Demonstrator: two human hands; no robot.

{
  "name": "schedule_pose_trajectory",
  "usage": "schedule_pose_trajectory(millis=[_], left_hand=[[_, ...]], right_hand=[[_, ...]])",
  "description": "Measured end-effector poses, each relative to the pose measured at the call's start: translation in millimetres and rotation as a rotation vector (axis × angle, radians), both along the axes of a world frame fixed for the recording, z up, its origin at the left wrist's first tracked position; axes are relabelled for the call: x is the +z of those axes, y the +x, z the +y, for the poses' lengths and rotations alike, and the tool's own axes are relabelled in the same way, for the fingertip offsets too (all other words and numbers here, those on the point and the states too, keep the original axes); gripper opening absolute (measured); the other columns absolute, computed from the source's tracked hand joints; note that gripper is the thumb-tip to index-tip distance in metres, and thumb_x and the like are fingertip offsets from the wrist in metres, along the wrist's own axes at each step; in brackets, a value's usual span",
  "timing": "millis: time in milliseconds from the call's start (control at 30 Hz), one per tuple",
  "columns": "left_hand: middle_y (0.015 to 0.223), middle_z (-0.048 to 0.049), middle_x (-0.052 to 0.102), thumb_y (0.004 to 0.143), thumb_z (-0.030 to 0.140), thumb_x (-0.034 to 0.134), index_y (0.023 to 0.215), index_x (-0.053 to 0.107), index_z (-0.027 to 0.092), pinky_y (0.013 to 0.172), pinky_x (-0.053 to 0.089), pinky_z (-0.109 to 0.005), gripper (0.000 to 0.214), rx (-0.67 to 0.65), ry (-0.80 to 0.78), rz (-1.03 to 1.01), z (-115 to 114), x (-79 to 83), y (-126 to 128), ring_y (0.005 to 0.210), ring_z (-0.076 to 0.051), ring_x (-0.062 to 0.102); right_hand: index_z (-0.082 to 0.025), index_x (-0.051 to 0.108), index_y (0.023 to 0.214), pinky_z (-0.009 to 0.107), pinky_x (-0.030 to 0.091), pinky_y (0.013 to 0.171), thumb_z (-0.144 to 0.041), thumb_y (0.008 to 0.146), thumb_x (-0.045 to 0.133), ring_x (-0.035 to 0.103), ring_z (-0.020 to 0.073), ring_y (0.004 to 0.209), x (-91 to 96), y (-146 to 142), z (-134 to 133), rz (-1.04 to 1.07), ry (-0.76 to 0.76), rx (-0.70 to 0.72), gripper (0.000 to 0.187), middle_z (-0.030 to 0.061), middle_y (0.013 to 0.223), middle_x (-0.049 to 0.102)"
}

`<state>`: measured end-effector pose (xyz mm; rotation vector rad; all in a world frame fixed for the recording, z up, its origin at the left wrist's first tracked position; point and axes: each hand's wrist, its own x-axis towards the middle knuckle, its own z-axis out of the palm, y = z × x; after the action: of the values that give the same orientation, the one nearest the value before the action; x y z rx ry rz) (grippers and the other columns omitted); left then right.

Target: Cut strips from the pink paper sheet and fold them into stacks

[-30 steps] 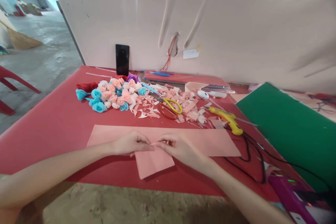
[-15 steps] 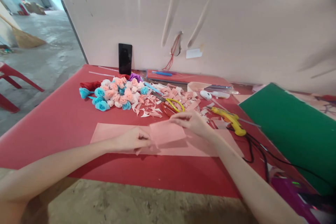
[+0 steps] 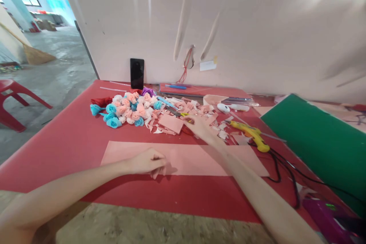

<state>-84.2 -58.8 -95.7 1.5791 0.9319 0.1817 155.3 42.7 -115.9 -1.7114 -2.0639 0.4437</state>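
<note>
A long pink paper strip lies across the red table in front of me. Over its left part is my left hand, fingers curled together, with nothing visible in them. My right hand reaches past the strip, its fingers closed at the yellow handle of the scissors. Part of that handle is hidden by the fingers. Just left of those fingertips, a pink paper square rests on a heap of pink paper scraps, covering part of it.
Pink, white and blue paper flowers are piled at the back left, before an upright phone. A yellow glue gun with black cable lies right, beside a green board. A white panel rises behind.
The pink square has moved away from me, from over the strip onto the scraps. My right hand has gone forward to the scissors; my left has stayed over the strip.
</note>
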Motion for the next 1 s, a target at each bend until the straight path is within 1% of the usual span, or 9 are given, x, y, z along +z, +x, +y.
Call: schedule_pose_trajectory(millis=[167,333,533,633,733,800,867,933,1000], left_hand=[[0.042,0.0037,0.05,0.086,0.037,0.044,0.058,0.058,0.013,0.047,0.036,-0.016,0.04,-0.035,0.056,-0.045,-1,-7.5,0,0.04,-0.007,0.047],[0.043,0.0039,0.051,0.087,0.036,0.044,0.057,0.058,0.014,0.047,0.036,-0.016,0.04,-0.05,0.085,-0.063,-2,-9.7,-2,0.042,-0.006,0.047],[0.043,0.0033,0.051,0.087,0.042,0.045,0.052,0.053,0.014,0.05,0.037,-0.017,0.045,-0.039,0.072,-0.087,-3,-7.8,-2,0.042,-0.006,0.047],[0.049,0.0024,0.054,0.083,0.047,0.051,0.057,0.056,0.014,0.055,0.041,-0.02,0.042,0.069,0.069,-0.19,-2,-5.8,-1,0.048,-0.008,0.05],[0.073,-0.0017,0.065,0.078,0.046,0.06,0.081,0.06,0.015,0.072,0.045,-0.025,0.031,0.276,0.08,-0.342,0,-3.8,3,0.072,-0.013,0.059],[0.1,-0.0063,0.065,0.073,0.046,0.066,0.1,0.057,0.018,0.084,0.045,-0.028,0.04,0.379,0.06,-0.438,3,-2.5,6,0.094,-0.016,0.06],[0.117,-0.0081,0.06,0.069,0.046,0.069,0.107,0.055,0.02,0.091,0.043,-0.03,0.049,0.43,0.034,-0.512,5,-0.3,9,0.109,-0.019,0.054],[0.114,-0.0063,0.062,0.069,0.048,0.067,0.102,0.059,0.019,0.089,0.044,-0.029,0.045,0.469,0.032,-0.517,5,3.8,10,0.107,-0.02,0.054],[0.096,-0.0041,0.067,0.071,0.048,0.063,0.09,0.062,0.017,0.081,0.045,-0.027,0.036,0.542,0.066,-0.472,4,10.3,9,0.095,-0.02,0.057]], right_hand=[[-0.017,0.057,0.109,0.04,0.049,0.082,-0.036,0.087,0.053,0.057,0.0177,0.095,-7.0,6,5,-0.05,0.046,-0.037,0.029,0.0071,0.111,0.058],[-0.017,0.057,0.11,0.042,0.047,0.086,-0.035,0.087,0.053,0.056,0.019,0.1,-7.6,-3,6,-0.005,0.063,-0.026,0.029,0.0077,0.115,0.057],[-0.016,0.057,0.11,0.041,0.049,0.083,-0.036,0.086,0.054,0.057,0.0185,0.097,-3.3,-20,12,0.207,-0.032,0.006,0.03,0.0074,0.113,0.058],[-0.015,0.057,0.106,0.039,0.05,0.078,-0.035,0.086,0.054,0.058,0.0168,0.091,3.0,-23,10,0.393,-0.088,-0.006,0.029,0.0063,0.106,0.06],[-0.014,0.058,0.1,0.038,0.05,0.079,-0.036,0.084,0.057,0.059,0.0168,0.09,12.3,-28,-7,0.647,-0.102,-0.018,0.027,0.0058,0.1,0.061],[-0.017,0.058,0.097,0.036,0.049,0.082,-0.038,0.079,0.059,0.06,0.0172,0.092,18.5,-36,-29,0.82,-0.105,-0.019,0.027,0.0056,0.097,0.062],[-0.02,0.057,0.093,0.034,0.049,0.081,-0.042,0.076,0.06,0.06,0.0169,0.09,23.4,-49,-55,0.958,-0.12,-0.023,0.028,0.0042,0.096,0.063],[-0.021,0.056,0.087,0.032,0.049,0.076,-0.045,0.072,0.063,0.06,0.0161,0.083,27.0,-62,-80,1.055,-0.146,-0.029,0.029,0.003,0.089,0.062],[-0.022,0.055,0.081,0.028,0.048,0.07,-0.044,0.068,0.068,0.057,0.0137,0.074,30.1,-73,-100,1.113,-0.17,-0.042,0.029,0.0004,0.08,0.06]])
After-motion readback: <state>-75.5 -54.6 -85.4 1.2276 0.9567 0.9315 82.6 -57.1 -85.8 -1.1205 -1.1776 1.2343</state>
